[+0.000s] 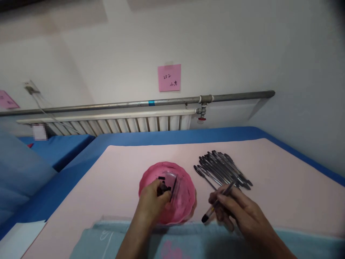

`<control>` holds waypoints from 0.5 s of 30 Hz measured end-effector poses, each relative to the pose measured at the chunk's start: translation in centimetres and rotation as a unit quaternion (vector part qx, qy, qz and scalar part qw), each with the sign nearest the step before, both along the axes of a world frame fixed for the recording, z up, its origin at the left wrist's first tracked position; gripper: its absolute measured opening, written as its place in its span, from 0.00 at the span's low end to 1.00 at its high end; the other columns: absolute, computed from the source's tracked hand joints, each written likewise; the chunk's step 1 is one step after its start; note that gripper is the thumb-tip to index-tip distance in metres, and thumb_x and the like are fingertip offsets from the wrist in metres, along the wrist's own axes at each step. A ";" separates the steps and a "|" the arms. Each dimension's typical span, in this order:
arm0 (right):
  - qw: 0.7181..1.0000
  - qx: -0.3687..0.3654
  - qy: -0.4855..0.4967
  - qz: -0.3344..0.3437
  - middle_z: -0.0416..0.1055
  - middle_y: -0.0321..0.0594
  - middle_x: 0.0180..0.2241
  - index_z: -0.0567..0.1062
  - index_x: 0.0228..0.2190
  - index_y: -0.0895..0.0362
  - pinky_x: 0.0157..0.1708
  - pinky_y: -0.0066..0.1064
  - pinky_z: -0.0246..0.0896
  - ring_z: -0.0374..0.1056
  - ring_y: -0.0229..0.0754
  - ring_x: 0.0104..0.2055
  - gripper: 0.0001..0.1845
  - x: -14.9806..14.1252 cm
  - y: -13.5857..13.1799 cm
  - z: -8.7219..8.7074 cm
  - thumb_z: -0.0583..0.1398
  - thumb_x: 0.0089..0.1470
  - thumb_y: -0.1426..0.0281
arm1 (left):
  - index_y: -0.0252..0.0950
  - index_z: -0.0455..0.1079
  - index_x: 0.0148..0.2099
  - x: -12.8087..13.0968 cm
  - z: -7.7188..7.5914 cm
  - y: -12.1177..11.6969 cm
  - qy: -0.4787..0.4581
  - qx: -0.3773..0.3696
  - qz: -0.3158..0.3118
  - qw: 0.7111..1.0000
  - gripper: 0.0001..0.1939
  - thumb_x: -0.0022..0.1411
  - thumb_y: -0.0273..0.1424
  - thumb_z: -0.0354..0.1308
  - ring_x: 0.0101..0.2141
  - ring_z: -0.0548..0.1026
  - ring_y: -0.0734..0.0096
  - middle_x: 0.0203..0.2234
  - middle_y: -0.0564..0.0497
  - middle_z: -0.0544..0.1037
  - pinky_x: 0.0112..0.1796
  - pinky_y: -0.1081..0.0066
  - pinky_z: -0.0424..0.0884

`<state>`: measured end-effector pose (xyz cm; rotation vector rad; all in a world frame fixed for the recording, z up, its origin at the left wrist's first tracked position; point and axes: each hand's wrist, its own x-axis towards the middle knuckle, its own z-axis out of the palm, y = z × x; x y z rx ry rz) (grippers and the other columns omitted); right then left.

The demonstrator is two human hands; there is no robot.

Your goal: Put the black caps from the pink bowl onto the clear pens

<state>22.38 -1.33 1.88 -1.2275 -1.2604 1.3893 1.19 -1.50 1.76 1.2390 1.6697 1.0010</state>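
My left hand [151, 201] reaches into a pink scalloped bowl [185, 187] on the pink table sheet, its fingers pinched on a small black piece, probably a pen cap [163, 188]. More black caps and a clear pen barrel [174, 187] lie in the bowl. My right hand [237, 210] is closed round a black-capped clear pen [219, 202], held slanting with its cap end toward me. Just beyond that hand lies a pile of several similar pens [222, 168].
A light blue cloth [188, 244] lies along the near edge. The pink sheet [121, 172] sits on a blue table [81, 162]. A white radiator [121, 124] and a metal pipe [134, 104] run along the wall behind, with a pink note [169, 77] above.
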 end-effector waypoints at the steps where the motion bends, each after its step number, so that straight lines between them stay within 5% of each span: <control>1: 0.999 -0.012 -0.010 0.029 0.64 0.30 0.15 0.66 0.26 0.56 0.13 0.22 0.47 0.55 0.32 0.14 0.16 -0.2 -0.2 0.0 0.56 0.49 0.56 | 0.34 0.68 0.26 0.2 0.3 -0.1 -0.101 -0.010 -0.008 0.995 0.04 0.47 0.29 0.59 0.21 0.66 0.73 0.17 0.53 0.69 0.24 0.73 0.59; 3: 0.995 -0.026 -0.032 0.094 0.61 0.28 0.15 0.64 0.24 0.55 0.14 0.22 0.47 0.54 0.31 0.14 0.16 -0.7 -0.7 0.0 0.54 0.50 0.55 | 0.32 0.70 0.31 0.7 0.7 -0.2 -0.273 -0.032 -0.018 0.961 0.08 0.47 0.30 0.61 0.21 0.69 0.74 0.20 0.52 0.71 0.25 0.74 0.63; 6: 0.977 0.002 -0.078 0.197 0.57 0.27 0.16 0.63 0.22 0.55 0.18 0.23 0.49 0.53 0.32 0.17 0.15 -1.4 -1.2 -0.1 0.54 0.50 0.57 | 0.30 0.70 0.34 1.5 0.9 -0.6 -0.399 -0.046 -0.006 0.916 0.11 0.46 0.29 0.64 0.24 0.72 0.73 0.24 0.49 0.75 0.27 0.74 0.67; 10: 0.964 0.054 -0.122 0.231 0.55 0.29 0.18 0.63 0.21 0.55 0.23 0.25 0.49 0.52 0.34 0.22 0.13 -1.9 -1.4 -0.2 0.52 0.50 0.61 | 0.31 0.70 0.32 1.8 0.8 -0.6 -0.465 -0.044 0.011 0.884 0.10 0.45 0.27 0.65 0.26 0.75 0.71 0.25 0.48 0.76 0.27 0.73 0.69; 15: 0.952 0.065 -0.149 0.257 0.53 0.29 0.19 0.61 0.20 0.55 0.24 0.26 0.47 0.51 0.34 0.23 0.11 -1.9 -1.4 -0.6 0.52 0.50 0.64 | 0.31 0.71 0.32 1.9 0.9 -0.6 -0.475 -0.041 0.023 0.879 0.09 0.45 0.26 0.65 0.26 0.75 0.71 0.25 0.48 0.77 0.27 0.73 0.69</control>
